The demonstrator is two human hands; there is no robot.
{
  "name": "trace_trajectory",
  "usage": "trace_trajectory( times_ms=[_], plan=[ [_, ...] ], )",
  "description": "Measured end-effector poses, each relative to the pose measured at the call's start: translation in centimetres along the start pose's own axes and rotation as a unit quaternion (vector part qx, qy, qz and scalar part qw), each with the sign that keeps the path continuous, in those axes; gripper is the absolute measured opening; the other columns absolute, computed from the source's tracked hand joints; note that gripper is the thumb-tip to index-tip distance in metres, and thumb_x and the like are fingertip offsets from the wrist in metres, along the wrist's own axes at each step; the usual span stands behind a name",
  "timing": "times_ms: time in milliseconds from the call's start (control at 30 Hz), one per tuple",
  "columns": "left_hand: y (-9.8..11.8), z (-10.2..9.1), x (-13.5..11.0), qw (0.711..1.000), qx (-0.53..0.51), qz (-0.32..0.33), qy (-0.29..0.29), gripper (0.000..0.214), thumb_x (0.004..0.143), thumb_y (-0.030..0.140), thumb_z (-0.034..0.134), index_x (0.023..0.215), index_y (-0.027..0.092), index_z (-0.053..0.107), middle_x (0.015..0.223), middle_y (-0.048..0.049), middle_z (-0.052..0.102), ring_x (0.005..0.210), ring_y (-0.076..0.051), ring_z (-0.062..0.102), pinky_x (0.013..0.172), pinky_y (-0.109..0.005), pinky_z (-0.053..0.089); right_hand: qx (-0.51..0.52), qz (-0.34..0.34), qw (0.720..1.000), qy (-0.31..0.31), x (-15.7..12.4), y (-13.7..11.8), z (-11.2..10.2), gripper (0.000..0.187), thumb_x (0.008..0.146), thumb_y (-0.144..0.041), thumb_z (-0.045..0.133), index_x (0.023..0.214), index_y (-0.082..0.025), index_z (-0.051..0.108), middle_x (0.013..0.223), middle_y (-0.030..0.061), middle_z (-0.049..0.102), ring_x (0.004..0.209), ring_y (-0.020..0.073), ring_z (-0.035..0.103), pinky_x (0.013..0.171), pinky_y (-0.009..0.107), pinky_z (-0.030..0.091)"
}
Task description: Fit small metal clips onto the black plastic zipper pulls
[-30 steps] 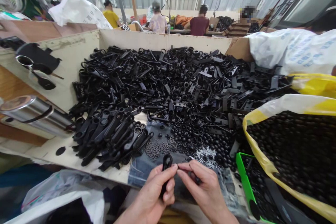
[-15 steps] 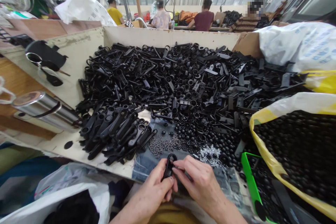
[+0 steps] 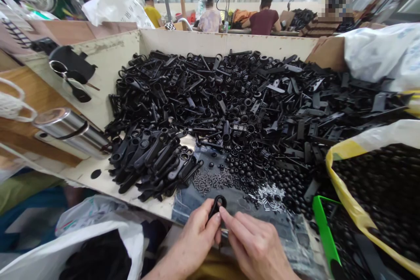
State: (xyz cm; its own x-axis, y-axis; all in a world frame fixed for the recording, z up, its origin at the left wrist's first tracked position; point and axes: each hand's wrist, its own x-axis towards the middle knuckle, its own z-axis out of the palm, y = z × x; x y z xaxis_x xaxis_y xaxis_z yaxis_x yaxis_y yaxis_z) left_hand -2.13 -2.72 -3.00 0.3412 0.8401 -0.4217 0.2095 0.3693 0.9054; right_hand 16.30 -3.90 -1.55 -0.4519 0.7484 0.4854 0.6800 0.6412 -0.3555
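My left hand (image 3: 199,229) is closed around a black plastic handle with a ring-shaped end (image 3: 218,202), held low over the blue cloth (image 3: 183,208). The fingers of my right hand (image 3: 254,238) are pressed together at the near side of that ring. Whether they pinch a small part is hidden. Just beyond my hands lie a heap of small dark screws (image 3: 210,179) and a pile of short silver pins (image 3: 269,196). Round black balls (image 3: 292,183) spread out on the right. To the left, similar black handles (image 3: 154,153) are stacked in rows.
A large mound of black plastic parts (image 3: 203,83) fills the walled bench (image 3: 229,39). At the left stands a steel flask (image 3: 70,129). A green tray (image 3: 326,232) and a yellow-edged bag (image 3: 337,175) of black balls are at the right. Several people sit far back.
The view has shifted slightly, moving the bench rightward in the picture. My right fingers have moved lower against the ring, and the handle has tilted in my left hand.
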Motion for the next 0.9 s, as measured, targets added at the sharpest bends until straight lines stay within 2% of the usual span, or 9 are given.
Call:
trace_trajectory(
  times_ms=[167, 267, 333, 400, 467, 567, 733, 900],
  plan=[
    [-0.2, -0.4, 0.2, 0.999, 0.022, 0.029, 0.026, 0.034, 0.101, 0.049, 0.049, 0.105, 0.018, 0.062, 0.067, 0.004, 0.055, 0.063, -0.014, 0.05, 0.062, -0.026, 0.04, -0.007, -0.002, 0.998, -0.056, -0.3, -0.4, -0.2, 0.039, 0.106, -0.012, 0.034, 0.137, -0.007, 0.056, 0.07, 0.0028, 0.069, 0.055, 0.019, 0.068, 0.048, 0.028, 0.049],
    [-0.4, -0.4, 0.3, 0.998, -0.017, 0.03, 0.047, 0.038, 0.099, 0.053, 0.053, 0.108, 0.018, 0.063, 0.066, 0.0045, 0.054, 0.061, -0.014, 0.048, 0.061, -0.026, 0.039, 0.031, 0.035, 0.994, -0.095, -0.4, -0.2, -0.7, 0.041, 0.108, -0.017, 0.035, 0.147, -0.012, 0.048, 0.087, 0.0059, 0.078, 0.069, 0.0198, 0.076, 0.061, 0.028, 0.057],
    [-0.5, -0.3, 0.4, 0.998, -0.035, 0.025, 0.048, 0.04, 0.098, 0.056, 0.054, 0.109, 0.018, 0.064, 0.063, 0.0054, 0.053, 0.06, -0.013, 0.046, 0.059, -0.025, 0.036, 0.068, 0.08, 0.991, -0.082, -0.5, 0.1, -1.1, 0.043, 0.11, -0.021, 0.033, 0.152, -0.017, 0.041, 0.097, 0.0063, 0.08, 0.076, 0.0187, 0.078, 0.069, 0.027, 0.059],
    [-0.5, -0.3, 0.4, 0.998, -0.04, 0.014, 0.042, 0.041, 0.098, 0.057, 0.055, 0.109, 0.018, 0.064, 0.061, 0.0062, 0.051, 0.058, -0.013, 0.044, 0.058, -0.025, 0.035, 0.097, 0.115, 0.987, -0.052, -0.5, 0.5, -1.4, 0.037, 0.111, -0.023, 0.031, 0.145, -0.021, 0.044, 0.097, 0.0046, 0.08, 0.072, 0.0169, 0.077, 0.068, 0.025, 0.059],
    [-0.5, -0.3, 0.3, 0.998, -0.044, 0.006, 0.045, 0.042, 0.097, 0.057, 0.055, 0.109, 0.018, 0.065, 0.061, 0.0063, 0.051, 0.059, -0.013, 0.043, 0.058, -0.025, 0.035, 0.122, 0.125, 0.984, -0.044, -0.4, 0.7, -1.5, 0.028, 0.111, -0.022, 0.031, 0.129, -0.024, 0.052, 0.093, 0.0029, 0.077, 0.07, 0.0157, 0.076, 0.065, 0.023, 0.057],
    [-0.6, -0.3, 0.3, 0.997, -0.044, 0.007, 0.055, 0.044, 0.096, 0.057, 0.058, 0.113, 0.018, 0.065, 0.063, 0.0055, 0.052, 0.062, -0.014, 0.045, 0.061, -0.026, 0.036, 0.134, 0.121, 0.98, -0.08, 0.0, 0.6, -1.2, 0.027, 0.11, -0.017, 0.031, 0.114, -0.024, 0.057, 0.093, 0.003, 0.076, 0.076, 0.0162, 0.076, 0.068, 0.023, 0.056],
    [-1.0, -0.4, 0.2, 0.998, -0.025, 0.02, 0.046, 0.046, 0.098, 0.057, 0.055, 0.12, 0.018, 0.065, 0.065, 0.0041, 0.054, 0.066, -0.016, 0.048, 0.064, -0.027, 0.038, 0.138, 0.159, 0.968, -0.137, 0.4, 0.3, -0.5, 0.03, 0.108, -0.015, 0.032, 0.11, -0.023, 0.06, 0.093, 0.0039, 0.076, 0.079, 0.0168, 0.076, 0.069, 0.023, 0.054],
    [-0.8, -0.4, 0.1, 0.999, -0.015, 0.019, 0.042, 0.046, 0.1, 0.057, 0.052, 0.12, 0.018, 0.065, 0.066, 0.0039, 0.054, 0.065, -0.016, 0.047, 0.064, -0.028, 0.038, 0.145, 0.177, 0.959, -0.169, 0.8, 0.3, -0.8, 0.032, 0.11, -0.021, 0.032, 0.104, -0.024, 0.063, 0.087, 0.0029, 0.074, 0.077, 0.0166, 0.075, 0.07, 0.023, 0.054]
  ],
)
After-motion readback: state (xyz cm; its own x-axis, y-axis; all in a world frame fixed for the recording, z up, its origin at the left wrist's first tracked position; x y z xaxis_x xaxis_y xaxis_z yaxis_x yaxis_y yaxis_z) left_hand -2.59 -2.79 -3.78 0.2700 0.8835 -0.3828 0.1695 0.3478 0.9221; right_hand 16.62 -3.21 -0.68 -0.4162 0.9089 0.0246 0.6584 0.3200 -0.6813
